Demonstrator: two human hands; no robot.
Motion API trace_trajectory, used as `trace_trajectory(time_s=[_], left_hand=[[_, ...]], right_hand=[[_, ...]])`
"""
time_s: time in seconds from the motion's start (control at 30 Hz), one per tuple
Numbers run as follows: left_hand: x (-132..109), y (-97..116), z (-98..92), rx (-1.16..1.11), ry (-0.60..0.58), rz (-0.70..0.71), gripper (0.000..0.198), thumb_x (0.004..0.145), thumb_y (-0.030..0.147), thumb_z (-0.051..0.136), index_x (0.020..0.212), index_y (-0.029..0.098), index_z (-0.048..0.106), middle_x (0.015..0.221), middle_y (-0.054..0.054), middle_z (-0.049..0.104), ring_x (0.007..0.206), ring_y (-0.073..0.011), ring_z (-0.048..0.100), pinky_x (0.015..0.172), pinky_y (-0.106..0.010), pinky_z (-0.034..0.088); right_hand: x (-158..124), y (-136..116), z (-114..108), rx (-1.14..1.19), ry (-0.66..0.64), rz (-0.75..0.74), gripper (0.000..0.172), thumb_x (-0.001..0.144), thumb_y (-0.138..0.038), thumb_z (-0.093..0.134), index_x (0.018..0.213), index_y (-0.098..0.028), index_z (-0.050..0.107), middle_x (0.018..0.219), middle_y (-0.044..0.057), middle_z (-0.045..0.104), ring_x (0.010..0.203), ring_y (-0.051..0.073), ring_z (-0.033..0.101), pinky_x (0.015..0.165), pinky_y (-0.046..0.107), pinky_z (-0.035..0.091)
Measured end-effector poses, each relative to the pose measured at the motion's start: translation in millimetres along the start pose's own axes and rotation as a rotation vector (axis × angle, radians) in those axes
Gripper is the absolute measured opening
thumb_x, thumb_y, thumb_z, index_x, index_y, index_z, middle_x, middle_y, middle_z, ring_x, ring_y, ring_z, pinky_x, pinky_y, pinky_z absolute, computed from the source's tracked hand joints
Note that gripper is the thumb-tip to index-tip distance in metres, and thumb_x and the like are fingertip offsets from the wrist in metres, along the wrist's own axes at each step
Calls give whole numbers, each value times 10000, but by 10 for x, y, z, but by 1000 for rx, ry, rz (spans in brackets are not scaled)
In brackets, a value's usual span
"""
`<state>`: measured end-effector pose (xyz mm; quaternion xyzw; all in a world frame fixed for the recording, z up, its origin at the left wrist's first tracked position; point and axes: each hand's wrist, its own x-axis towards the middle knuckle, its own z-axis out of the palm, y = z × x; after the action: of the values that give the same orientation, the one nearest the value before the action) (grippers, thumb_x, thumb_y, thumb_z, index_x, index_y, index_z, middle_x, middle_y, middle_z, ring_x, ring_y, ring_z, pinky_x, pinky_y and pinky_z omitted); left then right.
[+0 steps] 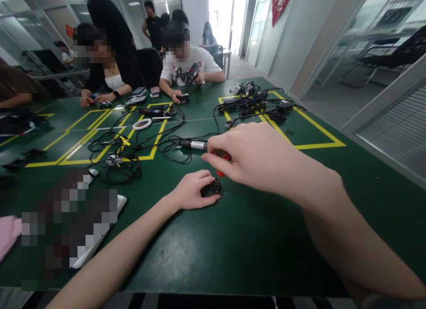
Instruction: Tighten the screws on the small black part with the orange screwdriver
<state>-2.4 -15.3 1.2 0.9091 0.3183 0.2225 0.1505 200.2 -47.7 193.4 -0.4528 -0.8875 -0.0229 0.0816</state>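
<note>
Centrally, just beyond the near edge of a green table (186, 255), two hands meet over a small dark part (216, 185) standing on the tabletop. The left hand (191, 191) holds this part low down, thumb on its near side and fingertips on its far side; the right hand (258, 156) is closed around a red-and-dark tool (220, 172) (probably a screwdriver, its handle mostly hidden by the fingers) directly above it. Whether the tip is seated in the part is too small to tell. For good work, the tool should probably be kept upright and in line with the part, with gentle downward pressure and short turns, while the left hand pins the base and keeps its fingertips below the tip. Farther off lie a silver-and-black cylinder (199, 145) and, to the left, tangled cables (129, 170). No brand or label can be read: the red banner (282, 3) at far right and the printed white shirt (209, 60) across the table bear only illegible marks.
</note>
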Motion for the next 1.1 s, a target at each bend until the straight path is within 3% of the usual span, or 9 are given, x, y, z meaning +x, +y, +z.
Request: trace_trajectory(time_s=[0.13,0.3,0.43,0.57,0.7,0.87,0.97,1.03,1.1], left_hand=[[-25,6,-11,-11,5,8,258,938,442,742,1043,207,760,1025,-85,757,956,-243,744,847,-348,616],[-37,36,-33,-26,27,18,258,946,426,739,1073,204,767,1032,-83,772,965,-254,751,869,-367,629],[-30,53,-49,-33,44,35,271,949,407,726,1128,208,769,1042,-82,785,1014,-282,756,927,-410,637],[-13,71,-64,-59,36,28,325,925,391,740,1194,211,758,1166,-104,790,1084,-299,758,963,-425,639],[-2,118,-84,-95,17,-34,286,933,370,719,1171,214,755,1147,-90,798,1073,-301,763,984,-442,637],[13,159,-98,-116,18,-76,228,896,329,745,1093,215,742,1106,-78,782,1034,-290,757,966,-443,646],[13,165,-103,-125,14,-107,255,907,369,743,1096,199,738,1110,-93,777,1074,-300,753,1000,-449,643],[10,162,-107,-126,2,-103,310,931,398,722,1163,193,739,1154,-109,781,1131,-313,747,1039,-463,632],[8,152,-108,-107,-17,-75,370,950,414,702,1239,186,732,1205,-129,783,1173,-332,741,1068,-491,619]], right_hand=[[-83,68,-21,40,22,-33,184,1012,-195,553,1102,-195,713,989,67,789,786,197,658,638,311,251],[-78,57,-20,65,0,-109,141,1005,-251,600,1049,-190,719,982,73,784,804,198,665,649,308,283],[-19,-89,-2,-41,23,-44,228,1065,-369,586,1094,-191,724,938,103,794,850,250,728,664,314,304],[-22,-197,-5,-96,10,11,171,1073,-239,553,1132,-191,706,877,109,795,822,247,747,675,313,337],[-81,-195,-9,-32,-1,-80,173,1044,-183,571,1187,-199,667,917,80,792,791,218,720,632,305,299],[-150,-133,-11,78,9,-198,143,987,-138,621,1112,-181,676,1042,81,764,840,200,685,615,317,267],[-131,-142,-27,56,-13,-170,103,1040,-256,621,1050,-179,689,990,79,761,813,206,679,620,323,254],[-103,-165,-45,4,-33,-109,265,1074,-407,600,991,-177,703,884,81,755,787,226,684,625,326,237],[-84,-182,-61,-45,-52,-58,346,1091,-451,563,947,-174,713,792,83,740,765,236,691,630,323,231]])
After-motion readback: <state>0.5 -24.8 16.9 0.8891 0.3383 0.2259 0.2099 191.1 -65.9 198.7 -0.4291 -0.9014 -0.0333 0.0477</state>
